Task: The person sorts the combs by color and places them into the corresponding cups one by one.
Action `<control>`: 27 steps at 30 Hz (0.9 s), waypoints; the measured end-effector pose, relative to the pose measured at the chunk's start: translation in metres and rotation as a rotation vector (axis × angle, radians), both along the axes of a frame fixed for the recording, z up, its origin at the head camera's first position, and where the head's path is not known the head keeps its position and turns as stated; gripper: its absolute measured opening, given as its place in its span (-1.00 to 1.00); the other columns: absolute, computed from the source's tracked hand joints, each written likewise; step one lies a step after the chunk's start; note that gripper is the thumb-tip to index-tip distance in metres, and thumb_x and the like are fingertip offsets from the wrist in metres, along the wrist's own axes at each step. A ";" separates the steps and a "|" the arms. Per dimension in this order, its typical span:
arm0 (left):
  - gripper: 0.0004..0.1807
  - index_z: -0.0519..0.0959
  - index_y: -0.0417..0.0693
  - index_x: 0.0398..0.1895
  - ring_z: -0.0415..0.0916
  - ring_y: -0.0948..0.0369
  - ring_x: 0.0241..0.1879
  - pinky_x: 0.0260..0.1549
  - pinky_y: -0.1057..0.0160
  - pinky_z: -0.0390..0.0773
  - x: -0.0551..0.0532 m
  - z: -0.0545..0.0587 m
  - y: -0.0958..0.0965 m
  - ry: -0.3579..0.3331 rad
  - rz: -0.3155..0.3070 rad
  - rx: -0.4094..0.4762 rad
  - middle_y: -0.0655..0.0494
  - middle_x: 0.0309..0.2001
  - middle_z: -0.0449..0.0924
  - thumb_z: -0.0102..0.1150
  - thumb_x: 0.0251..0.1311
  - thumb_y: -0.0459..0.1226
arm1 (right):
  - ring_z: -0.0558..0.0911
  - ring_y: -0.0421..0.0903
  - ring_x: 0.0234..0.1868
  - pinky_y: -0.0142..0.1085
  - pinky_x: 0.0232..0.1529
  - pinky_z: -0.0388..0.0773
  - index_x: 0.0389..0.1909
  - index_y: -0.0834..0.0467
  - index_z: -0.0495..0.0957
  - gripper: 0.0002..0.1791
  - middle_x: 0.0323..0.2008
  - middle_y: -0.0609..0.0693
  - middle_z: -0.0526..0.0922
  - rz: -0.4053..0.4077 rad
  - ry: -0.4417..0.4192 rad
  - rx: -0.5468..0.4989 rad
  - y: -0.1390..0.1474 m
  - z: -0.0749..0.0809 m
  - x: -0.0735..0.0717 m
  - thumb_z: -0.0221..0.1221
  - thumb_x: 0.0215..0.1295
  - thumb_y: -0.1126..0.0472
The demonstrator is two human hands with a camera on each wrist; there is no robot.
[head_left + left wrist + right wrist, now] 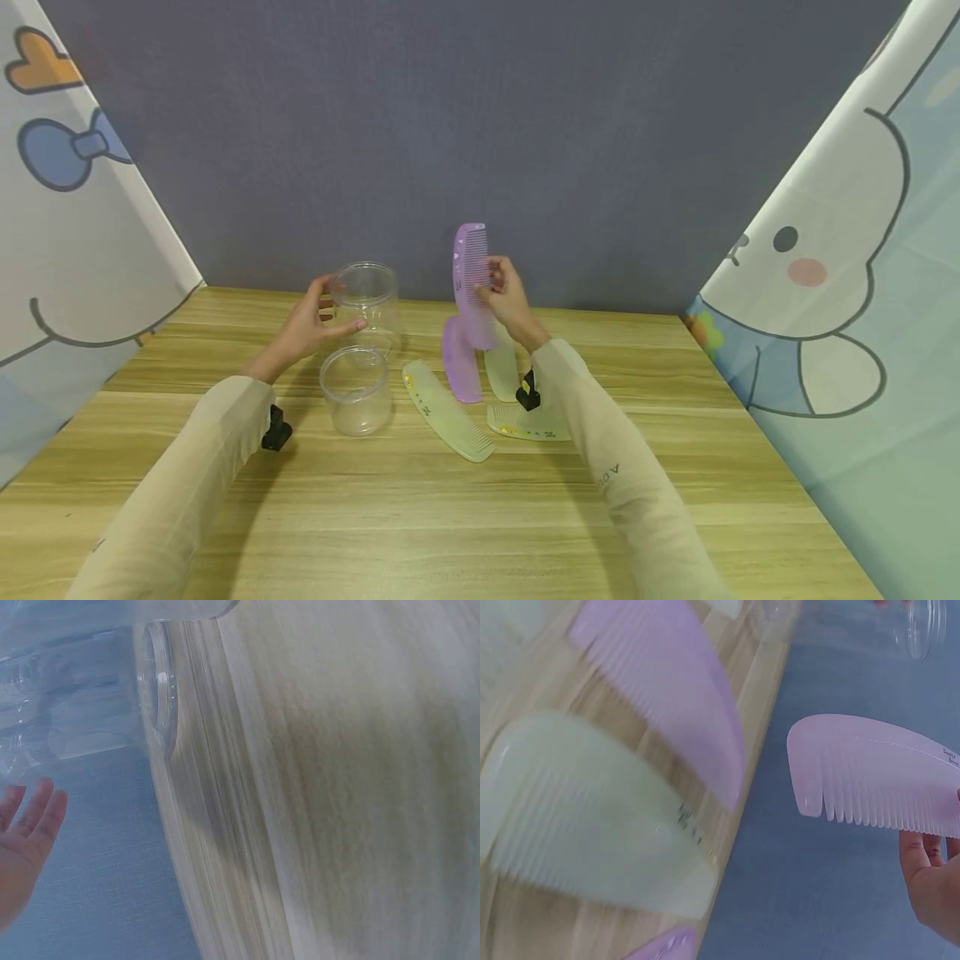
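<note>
We are pinching a purple comb [471, 267] between the thumb and fingers of our right grip [512, 302], and it is standing nearly upright, raised over the desk [375, 525], its teeth facing right. Below it, a second purple comb [459, 367] is lying on the desk, with a far green comb [502, 379] resting just to its right. Nearer us, a left green comb [442, 412] is lying at a slant, and a right green comb [525, 432] is lying crosswise, partly hidden by our right sleeve [645, 483]. To the left, our left grip [309, 323] is curving round the far clear jar [384, 310], the thumb reaching across its near side. The near clear jar [356, 410] is standing upright just in front of it. Beyond everything, a grey wall [450, 125] is rising, while cartoon-printed cloths are hanging at left [97, 258] and right.
</note>
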State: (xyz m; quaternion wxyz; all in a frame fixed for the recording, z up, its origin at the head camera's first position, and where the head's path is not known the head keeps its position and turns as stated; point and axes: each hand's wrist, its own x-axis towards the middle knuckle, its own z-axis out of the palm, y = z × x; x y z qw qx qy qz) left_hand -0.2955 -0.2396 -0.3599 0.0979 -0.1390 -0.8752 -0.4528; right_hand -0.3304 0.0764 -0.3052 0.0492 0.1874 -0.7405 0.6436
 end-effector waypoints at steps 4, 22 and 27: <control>0.06 -0.19 -0.21 0.39 0.16 -0.32 0.19 0.12 -0.23 0.28 0.001 0.000 0.000 0.010 0.001 -0.009 -0.29 0.29 0.10 0.34 -0.02 -0.17 | 0.44 0.16 0.01 -0.12 0.04 0.44 0.12 0.45 0.21 -0.54 0.04 0.43 0.42 -0.004 0.031 -0.002 -0.011 0.010 0.007 0.05 0.19 0.52; 0.03 -0.14 -0.21 0.38 0.20 -0.31 0.17 0.10 -0.23 0.31 0.000 -0.001 0.004 0.037 -0.014 0.002 -0.30 0.27 0.14 0.34 -0.02 -0.15 | 0.52 0.05 -0.11 -0.25 -0.09 0.53 0.03 0.40 0.24 -0.61 -0.02 0.36 0.47 -0.051 0.111 -0.108 -0.047 0.043 0.006 0.03 0.16 0.54; 0.02 -0.16 -0.27 0.37 0.18 -0.32 0.18 0.11 -0.26 0.27 0.011 0.012 0.011 0.008 -0.018 0.012 -0.35 0.28 0.11 0.32 0.00 -0.23 | 0.54 -0.02 -0.14 -0.30 -0.13 0.54 -0.03 0.35 0.28 -0.63 -0.08 0.30 0.50 -0.068 0.146 -0.187 -0.056 0.043 -0.011 0.05 0.12 0.56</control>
